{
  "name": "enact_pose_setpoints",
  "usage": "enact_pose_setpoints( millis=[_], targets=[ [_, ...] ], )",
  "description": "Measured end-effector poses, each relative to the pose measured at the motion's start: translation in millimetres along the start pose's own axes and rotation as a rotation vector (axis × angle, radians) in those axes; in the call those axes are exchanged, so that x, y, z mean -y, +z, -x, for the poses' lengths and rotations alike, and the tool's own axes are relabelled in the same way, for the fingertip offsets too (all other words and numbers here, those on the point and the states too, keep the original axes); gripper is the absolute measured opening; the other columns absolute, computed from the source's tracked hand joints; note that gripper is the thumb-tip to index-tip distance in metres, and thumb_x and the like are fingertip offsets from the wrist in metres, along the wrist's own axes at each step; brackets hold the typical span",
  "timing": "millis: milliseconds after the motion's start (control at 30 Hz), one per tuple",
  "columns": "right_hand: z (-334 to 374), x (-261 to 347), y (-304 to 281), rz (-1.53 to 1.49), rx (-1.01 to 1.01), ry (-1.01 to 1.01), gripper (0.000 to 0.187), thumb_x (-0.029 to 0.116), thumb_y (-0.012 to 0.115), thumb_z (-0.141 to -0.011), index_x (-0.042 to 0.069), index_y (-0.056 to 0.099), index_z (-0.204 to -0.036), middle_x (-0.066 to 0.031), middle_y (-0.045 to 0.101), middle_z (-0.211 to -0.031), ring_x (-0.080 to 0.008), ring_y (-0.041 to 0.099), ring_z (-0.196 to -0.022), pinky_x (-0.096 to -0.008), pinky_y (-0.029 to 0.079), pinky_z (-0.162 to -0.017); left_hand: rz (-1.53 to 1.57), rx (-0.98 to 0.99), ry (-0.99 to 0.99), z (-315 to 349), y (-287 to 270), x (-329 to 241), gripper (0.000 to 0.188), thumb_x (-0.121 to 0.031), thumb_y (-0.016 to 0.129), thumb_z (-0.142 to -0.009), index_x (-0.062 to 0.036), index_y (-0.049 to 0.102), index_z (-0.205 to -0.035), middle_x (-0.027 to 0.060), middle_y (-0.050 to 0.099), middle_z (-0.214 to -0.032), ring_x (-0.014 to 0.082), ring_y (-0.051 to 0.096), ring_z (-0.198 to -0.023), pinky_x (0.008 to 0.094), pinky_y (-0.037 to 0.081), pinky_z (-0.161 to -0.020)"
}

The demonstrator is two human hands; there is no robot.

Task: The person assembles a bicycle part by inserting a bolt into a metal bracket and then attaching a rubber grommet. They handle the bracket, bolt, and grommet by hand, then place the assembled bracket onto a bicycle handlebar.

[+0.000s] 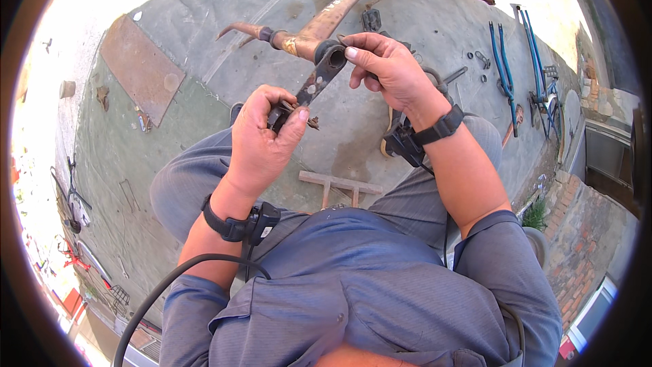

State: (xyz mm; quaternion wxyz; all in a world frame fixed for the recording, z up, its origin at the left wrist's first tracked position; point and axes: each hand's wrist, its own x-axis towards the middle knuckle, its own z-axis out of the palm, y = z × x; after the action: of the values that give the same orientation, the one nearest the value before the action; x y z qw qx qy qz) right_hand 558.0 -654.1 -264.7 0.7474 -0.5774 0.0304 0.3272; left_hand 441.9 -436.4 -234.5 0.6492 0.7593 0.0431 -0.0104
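In front of me, a dark, worn metal arm [316, 85] with a round hole at its far end, resembling a bicycle crank arm, is held up between both hands. My left hand [266, 126] is closed around its near end, where a black block and rusty, ragged bits show between the fingers. Thumb and forefinger of my right hand [387, 68] pinch the rim beside the hole; its other fingers are curled. Any small piece inside that pinch is hidden. Just beyond lies a rusty brown bicycle frame [333, 17], partly covered by the arm's round end.
A rusty metal sheet [139, 68] lies at the left. A black pedal-like part [371, 20] is beyond my right hand. Blue forks [502, 68] and small metal rings [483, 79] lie at the right. A wooden piece [339, 182] is between my knees; a black cable [176, 272] crosses my left arm.
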Motion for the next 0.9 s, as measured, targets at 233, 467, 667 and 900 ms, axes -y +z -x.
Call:
enact_pose_setpoints(
  millis=[233, 467, 667, 900],
  targets=[
    [1, 1, -1, -0.024, 0.01, -0.005, 0.029, 0.018, 0.072, -0.092, 0.002, 0.066, -0.116, -0.0036, 0.068, -0.093, -0.0118, 0.066, -0.065, -0.0192, 0.036, -0.045, 0.05, -0.002, -0.153, 0, -3, 4, 0.018, -0.007, 0.069, -0.091, -0.0017, 0.057, -0.103, 0.0006, 0.058, -0.088, 0.0048, 0.051, -0.075, 0.0211, 0.045, -0.066],
    [1, 2, -2, -0.011, 0.009, -0.011, 0.031, 0.017, 0.074, -0.091, 0.002, 0.066, -0.116, -0.0041, 0.069, -0.094, -0.0123, 0.066, -0.066, -0.0199, 0.038, -0.047, 0.002, -0.038, -0.091, -3, 0, 12, 0.018, -0.006, 0.068, -0.091, -0.0012, 0.056, -0.105, 0.0008, 0.058, -0.09, 0.0041, 0.049, -0.075, 0.0214, 0.044, -0.064],
    [2, 4, -2, 0.004, 0.026, -0.023, 0.032, 0.018, 0.074, -0.09, 0.002, 0.066, -0.116, -0.0046, 0.069, -0.097, -0.0118, 0.066, -0.067, -0.0195, 0.038, -0.048, 0.019, -0.069, -0.2, -8, 1, 20, 0.019, -0.006, 0.068, -0.091, -0.0005, 0.056, -0.105, 0.0014, 0.058, -0.091, 0.0042, 0.049, -0.076, 0.0214, 0.043, -0.064],
    [3, 5, -2, 0.033, 0.03, -0.034, 0.033, 0.019, 0.074, -0.09, 0.002, 0.066, -0.117, -0.005, 0.07, -0.098, -0.0113, 0.066, -0.068, -0.0197, 0.038, -0.049, 0.039, -0.118, -0.176, -10, 9, 26, 0.02, -0.006, 0.067, -0.091, 0.001, 0.057, -0.108, 0.002, 0.061, -0.092, 0.0043, 0.049, -0.074, 0.0213, 0.043, -0.063]
  ],
)
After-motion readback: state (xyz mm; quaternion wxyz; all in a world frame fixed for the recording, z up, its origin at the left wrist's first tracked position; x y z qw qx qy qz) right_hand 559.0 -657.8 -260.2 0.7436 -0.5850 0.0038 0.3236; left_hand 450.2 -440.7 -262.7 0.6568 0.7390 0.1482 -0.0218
